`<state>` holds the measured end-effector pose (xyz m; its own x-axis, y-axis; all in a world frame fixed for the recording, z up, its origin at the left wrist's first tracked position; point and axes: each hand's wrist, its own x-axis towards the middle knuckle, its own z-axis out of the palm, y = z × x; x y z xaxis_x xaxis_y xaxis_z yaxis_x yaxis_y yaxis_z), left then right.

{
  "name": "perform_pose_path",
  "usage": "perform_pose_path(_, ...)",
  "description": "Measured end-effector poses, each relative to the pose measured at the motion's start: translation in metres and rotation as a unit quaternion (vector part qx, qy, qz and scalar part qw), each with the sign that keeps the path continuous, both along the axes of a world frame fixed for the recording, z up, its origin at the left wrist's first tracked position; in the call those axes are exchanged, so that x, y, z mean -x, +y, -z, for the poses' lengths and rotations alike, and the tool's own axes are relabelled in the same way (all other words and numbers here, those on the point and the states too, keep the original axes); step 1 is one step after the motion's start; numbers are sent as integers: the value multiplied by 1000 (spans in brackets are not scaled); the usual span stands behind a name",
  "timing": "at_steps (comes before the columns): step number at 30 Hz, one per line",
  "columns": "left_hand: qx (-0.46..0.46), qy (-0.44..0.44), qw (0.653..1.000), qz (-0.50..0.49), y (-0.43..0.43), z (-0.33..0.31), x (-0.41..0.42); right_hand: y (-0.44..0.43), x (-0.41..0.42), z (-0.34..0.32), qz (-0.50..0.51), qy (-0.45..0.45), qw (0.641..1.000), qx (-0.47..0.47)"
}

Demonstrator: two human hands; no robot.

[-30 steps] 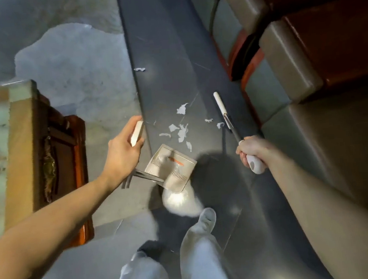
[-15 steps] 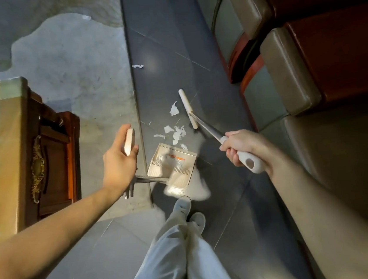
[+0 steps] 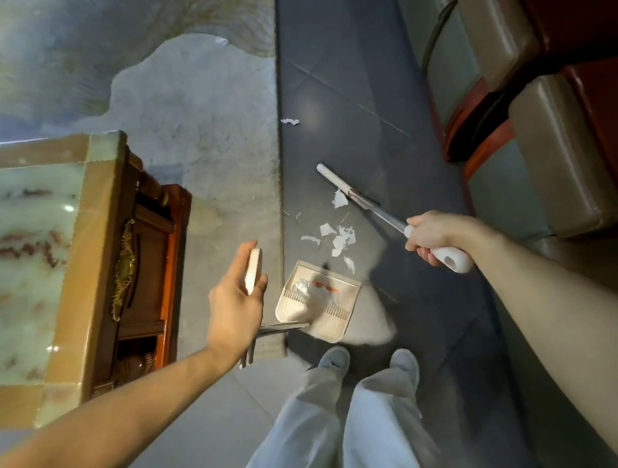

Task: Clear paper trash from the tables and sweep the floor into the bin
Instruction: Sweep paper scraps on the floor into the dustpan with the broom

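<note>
My left hand [image 3: 235, 306] grips the white handle of a beige dustpan [image 3: 316, 301], whose pan rests on the dark floor tiles with a bit of white paper inside. My right hand [image 3: 435, 237] grips the white grip of a broom [image 3: 357, 200]; its metal shaft slants up-left to a narrow white head on the floor. Several torn white paper scraps [image 3: 338, 236] lie between the broom head and the dustpan mouth. One more paper scrap [image 3: 290, 122] lies farther off on the tiles.
A marble-topped wooden table [image 3: 54, 260] stands at the left. Brown and red cushioned seats [image 3: 558, 150] line the right side. My legs in pale trousers and grey shoes [image 3: 336, 358] stand just behind the dustpan. A grey rug-like patch [image 3: 205, 130] covers the floor ahead left.
The broom head swung left across the floor toward the scraps, and my right hand moved with it. The dustpan stays in much the same spot. My feet shifted to stand side by side.
</note>
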<state>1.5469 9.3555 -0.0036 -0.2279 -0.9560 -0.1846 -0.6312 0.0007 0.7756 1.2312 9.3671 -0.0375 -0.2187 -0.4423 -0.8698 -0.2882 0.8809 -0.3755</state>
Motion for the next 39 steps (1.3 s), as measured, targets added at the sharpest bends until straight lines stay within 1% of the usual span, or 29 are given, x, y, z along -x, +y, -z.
perform_pose_path(3,-22,-11,999,-25,2,3,8,5,-1,2,-86,7,996,-17)
perform_pose_path(6,-6,-14,998,-69,11,5,16,24,-2,3,-129,-11,990,-50)
perform_pose_path(8,10,-8,995,-96,17,6,29,42,3,1,-135,-21,988,-73)
perform_pose_path(11,23,5,995,-96,20,8,50,65,13,-10,-121,-62,985,-109)
perform_pose_path(14,34,2,995,-95,12,10,50,77,21,-31,-137,-109,975,-138)
perform_pose_path(16,29,-2,994,-106,8,11,46,76,26,-47,-143,-125,972,-136)
perform_pose_path(20,31,-4,995,-93,10,14,46,61,36,-75,-100,-140,979,-110)
perform_pose_path(23,36,-1,995,-97,11,15,43,53,41,-90,-89,-132,983,-89)
perform_pose_path(30,33,29,991,-127,1,13,38,7,40,-101,-37,-125,991,-42)
perform_pose_path(36,64,43,987,-139,-36,8,31,-43,35,-107,30,-144,988,-42)
perform_pose_path(39,81,43,987,-129,-67,5,31,-69,36,-111,25,-128,991,-28)
